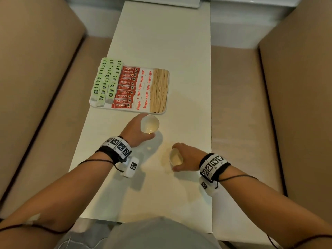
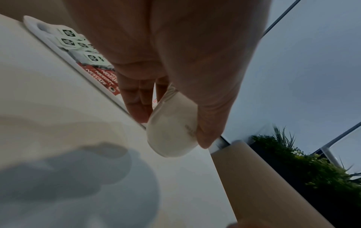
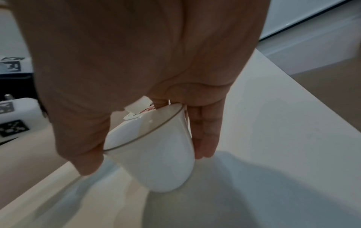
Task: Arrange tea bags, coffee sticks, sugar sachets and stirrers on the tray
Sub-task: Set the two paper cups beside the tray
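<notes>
I'm at a long, pale cream table (image 1: pixel 158 42) running up the middle of the frame between tan upholstered seats. Directly on it, left of centre, lies my white rounded-rectangle tray (image 1: pixel 92 103), its long side across the table. A faint yellowish stain (image 1: pixel 166 150) marks the tabletop below the tray, toward the lower centre.
</notes>
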`<state>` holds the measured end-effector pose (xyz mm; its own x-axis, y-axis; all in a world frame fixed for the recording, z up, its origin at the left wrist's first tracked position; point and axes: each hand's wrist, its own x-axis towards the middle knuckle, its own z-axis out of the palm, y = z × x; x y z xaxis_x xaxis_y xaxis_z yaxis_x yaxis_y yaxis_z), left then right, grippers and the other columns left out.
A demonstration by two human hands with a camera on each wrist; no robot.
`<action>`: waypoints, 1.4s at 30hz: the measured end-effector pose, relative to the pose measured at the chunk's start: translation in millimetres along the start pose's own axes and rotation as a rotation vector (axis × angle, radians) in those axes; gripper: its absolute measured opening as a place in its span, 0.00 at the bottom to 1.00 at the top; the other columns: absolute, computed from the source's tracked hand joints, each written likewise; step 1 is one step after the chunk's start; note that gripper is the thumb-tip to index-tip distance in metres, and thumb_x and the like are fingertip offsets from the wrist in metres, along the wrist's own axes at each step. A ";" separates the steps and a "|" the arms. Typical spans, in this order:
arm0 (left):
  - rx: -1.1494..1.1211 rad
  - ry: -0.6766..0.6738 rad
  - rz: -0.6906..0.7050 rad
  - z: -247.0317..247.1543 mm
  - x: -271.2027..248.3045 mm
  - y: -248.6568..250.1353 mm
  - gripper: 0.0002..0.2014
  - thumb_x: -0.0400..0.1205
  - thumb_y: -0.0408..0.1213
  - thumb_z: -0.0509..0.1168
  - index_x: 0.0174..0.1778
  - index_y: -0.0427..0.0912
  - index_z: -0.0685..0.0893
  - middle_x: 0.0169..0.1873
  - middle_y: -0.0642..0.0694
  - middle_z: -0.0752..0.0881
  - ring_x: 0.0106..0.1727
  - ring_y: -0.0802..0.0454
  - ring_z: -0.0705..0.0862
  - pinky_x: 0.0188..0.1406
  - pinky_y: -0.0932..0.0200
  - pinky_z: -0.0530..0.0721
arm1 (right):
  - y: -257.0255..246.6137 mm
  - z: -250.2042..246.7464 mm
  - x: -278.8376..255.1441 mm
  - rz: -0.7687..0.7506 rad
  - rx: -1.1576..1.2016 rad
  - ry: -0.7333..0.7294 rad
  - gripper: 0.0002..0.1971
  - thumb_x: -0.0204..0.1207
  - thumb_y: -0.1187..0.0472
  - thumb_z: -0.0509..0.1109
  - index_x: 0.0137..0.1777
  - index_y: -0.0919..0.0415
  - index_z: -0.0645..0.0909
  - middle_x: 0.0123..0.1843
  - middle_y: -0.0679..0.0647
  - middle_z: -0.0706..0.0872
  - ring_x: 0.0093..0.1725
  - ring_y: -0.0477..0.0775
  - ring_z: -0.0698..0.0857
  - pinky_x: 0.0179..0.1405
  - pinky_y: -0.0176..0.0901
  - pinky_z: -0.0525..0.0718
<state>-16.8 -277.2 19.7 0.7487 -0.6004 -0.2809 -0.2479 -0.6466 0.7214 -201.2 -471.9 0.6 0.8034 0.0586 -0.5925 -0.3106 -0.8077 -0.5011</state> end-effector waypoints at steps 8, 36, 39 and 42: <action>0.067 0.036 0.036 -34.1 61.5 13.6 0.45 0.71 0.47 0.83 0.81 0.43 0.68 0.75 0.44 0.77 0.73 0.45 0.76 0.74 0.44 0.76 | -26.3 -83.7 77.8 0.053 0.114 0.275 0.46 0.71 0.42 0.81 0.83 0.56 0.61 0.80 0.55 0.70 0.67 0.61 0.83 0.64 0.53 0.83; 0.097 -0.234 0.219 -19.5 229.1 65.1 0.42 0.72 0.41 0.81 0.80 0.50 0.68 0.67 0.50 0.82 0.66 0.50 0.81 0.68 0.46 0.82 | 30.7 -180.7 148.6 -0.006 0.430 0.492 0.33 0.79 0.52 0.72 0.83 0.43 0.64 0.70 0.48 0.84 0.69 0.49 0.85 0.64 0.48 0.83; 0.060 -0.289 0.207 -7.6 239.9 56.6 0.37 0.73 0.42 0.80 0.77 0.52 0.70 0.64 0.53 0.82 0.63 0.53 0.82 0.66 0.46 0.83 | 43.8 -175.3 159.0 0.016 0.443 0.491 0.31 0.80 0.53 0.72 0.81 0.43 0.66 0.68 0.47 0.84 0.68 0.49 0.85 0.61 0.46 0.82; 0.048 -0.346 0.205 1.4 245.9 48.5 0.36 0.75 0.42 0.79 0.78 0.51 0.70 0.66 0.52 0.81 0.64 0.54 0.82 0.66 0.49 0.83 | 53.8 -170.1 169.9 0.039 0.429 0.512 0.29 0.80 0.50 0.73 0.79 0.45 0.69 0.65 0.47 0.87 0.64 0.49 0.86 0.60 0.48 0.83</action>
<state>154.3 -456.8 -15.3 0.4313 -0.8369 -0.3369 -0.4051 -0.5133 0.7565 5.0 -605.2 -19.8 0.8943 -0.3370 -0.2944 -0.4340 -0.4927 -0.7542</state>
